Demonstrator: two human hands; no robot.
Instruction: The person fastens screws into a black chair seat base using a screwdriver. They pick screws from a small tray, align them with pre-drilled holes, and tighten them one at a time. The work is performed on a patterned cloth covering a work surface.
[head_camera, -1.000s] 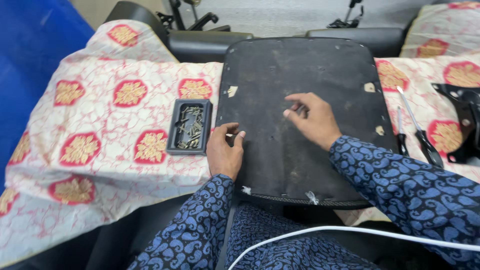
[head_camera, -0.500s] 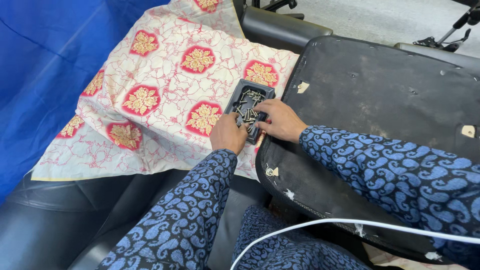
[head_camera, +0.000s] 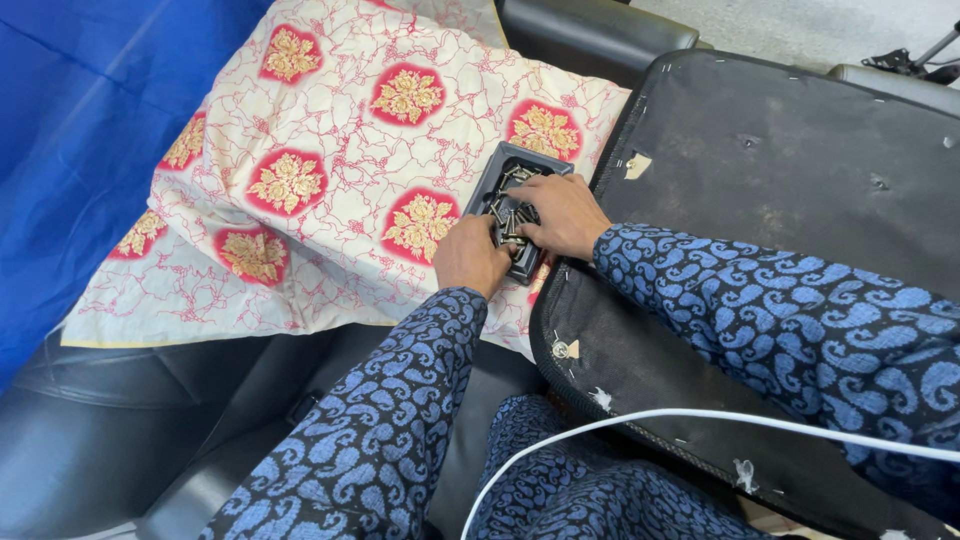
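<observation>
A small black tray (head_camera: 507, 160) filled with several dark screws (head_camera: 512, 212) lies on a cream cloth with red and gold flowers (head_camera: 330, 160). My right hand (head_camera: 562, 214) rests over the tray, its fingers down among the screws. My left hand (head_camera: 468, 254) holds the tray's near edge, fingers curled at it. Whether either hand has a screw pinched is hidden by the fingers. Both arms wear blue paisley sleeves. To the right lies a large black upholstered panel (head_camera: 800, 190) with torn spots.
Blue fabric (head_camera: 70, 130) hangs at the left. A black leather seat (head_camera: 120, 430) lies under the cloth, with another black cushion (head_camera: 590, 30) at the top. A white cable (head_camera: 700, 418) crosses my lap at the bottom right.
My right hand left the black panel and came onto the screw tray beside the left hand. The view swung left and closer to the tray.
</observation>
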